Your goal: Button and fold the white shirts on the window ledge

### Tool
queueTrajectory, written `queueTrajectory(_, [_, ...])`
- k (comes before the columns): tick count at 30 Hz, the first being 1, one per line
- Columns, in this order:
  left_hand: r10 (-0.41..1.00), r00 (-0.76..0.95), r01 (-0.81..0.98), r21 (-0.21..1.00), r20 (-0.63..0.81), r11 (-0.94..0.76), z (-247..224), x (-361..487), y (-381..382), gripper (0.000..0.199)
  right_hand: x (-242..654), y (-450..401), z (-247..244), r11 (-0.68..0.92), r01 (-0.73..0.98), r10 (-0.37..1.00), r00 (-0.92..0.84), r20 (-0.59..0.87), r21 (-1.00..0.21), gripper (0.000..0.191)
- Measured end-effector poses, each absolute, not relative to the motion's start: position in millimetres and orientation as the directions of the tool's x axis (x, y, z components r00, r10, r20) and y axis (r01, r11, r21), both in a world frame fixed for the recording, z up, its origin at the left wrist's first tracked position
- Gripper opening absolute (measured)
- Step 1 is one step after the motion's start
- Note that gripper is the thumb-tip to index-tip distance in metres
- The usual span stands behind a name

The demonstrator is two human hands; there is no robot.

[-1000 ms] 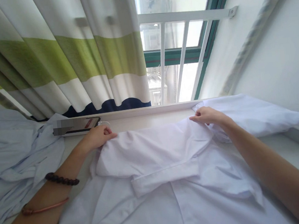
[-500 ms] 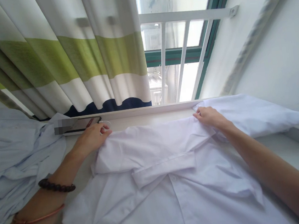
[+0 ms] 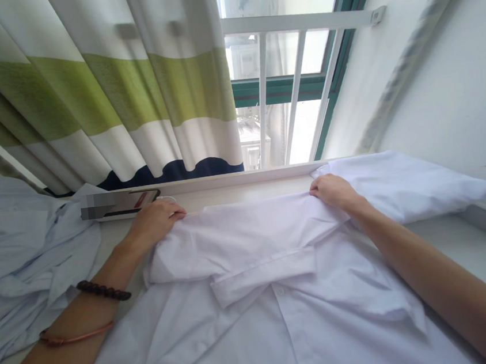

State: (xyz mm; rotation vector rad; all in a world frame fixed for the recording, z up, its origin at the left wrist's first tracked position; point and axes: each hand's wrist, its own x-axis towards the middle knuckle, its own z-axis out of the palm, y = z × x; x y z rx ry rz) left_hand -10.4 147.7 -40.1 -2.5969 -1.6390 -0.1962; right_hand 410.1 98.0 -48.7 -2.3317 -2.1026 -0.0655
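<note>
A white button-front garment [image 3: 239, 228] is lying across the lower centre of the frame, spreading over a pale surface [image 3: 227, 195]. Well apart, the left hand [image 3: 156, 220] and right hand [image 3: 333, 189] are pinching opposite ends of its upper edge. A phone [image 3: 143, 199] is resting just beside the left hand; a white pillow [image 3: 412, 187] is lying at centre right, and crumpled pale clothes [image 3: 12, 258] are filling the left edge.

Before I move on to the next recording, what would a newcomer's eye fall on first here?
The green-banded curtain at upper left stands out first, beside the bright window. Next comes the white shirt across the lower middle, its far edge held by the left hand and right hand. The dark beaded bracelet on the left arm also catches the eye.
</note>
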Motion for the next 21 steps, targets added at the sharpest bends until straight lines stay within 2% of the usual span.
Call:
queueTrajectory(5, [0.925, 0.280, 0.956, 0.016, 0.257, -0.294, -38.3, -17.8, 147.1, 0.037, 412.1, 95.5, -45.6, -0.158, 0.987, 0.986, 0.155, 0.057, 0.043, 0.027])
queueTrajectory(8, [0.944, 0.217, 0.974, 0.018, 0.247, -0.228, -40.0, -19.5, 148.9, 0.036, 410.3, 95.6, -49.1, -0.166, 0.985, 0.984, 0.162, 0.078, 0.048, 0.029])
queueTrajectory(10, [0.946, 0.252, 0.966, 0.006, 0.206, -0.259, -41.5, -20.2, 151.0, 0.036, 408.8, 95.4, -52.1, -0.149, 0.988, 0.985, 0.144, 0.092, 0.050, 0.030])
queueTrajectory(15, [0.865, 0.476, 0.878, -0.025, 0.157, -0.478, -43.2, -19.7, 156.3, 0.040, 407.1, 93.8, -54.8, -0.104, 0.993, 0.986, 0.097, 0.133, 0.050, 0.026])
queueTrajectory(19, [0.838, 0.518, 0.854, -0.049, 0.172, -0.518, -43.8, -18.9, 160.0, 0.037, 407.7, 93.8, -51.7, -0.120, 0.992, 0.985, 0.113, 0.134, 0.045, 0.022])
queueTrajectory(21, [0.845, 0.504, 0.861, -0.022, 0.180, -0.508, -42.8, -20.1, 160.8, 0.037, 408.8, 94.0, -49.7, -0.143, 0.989, 0.983, 0.137, 0.122, 0.035, 0.022])
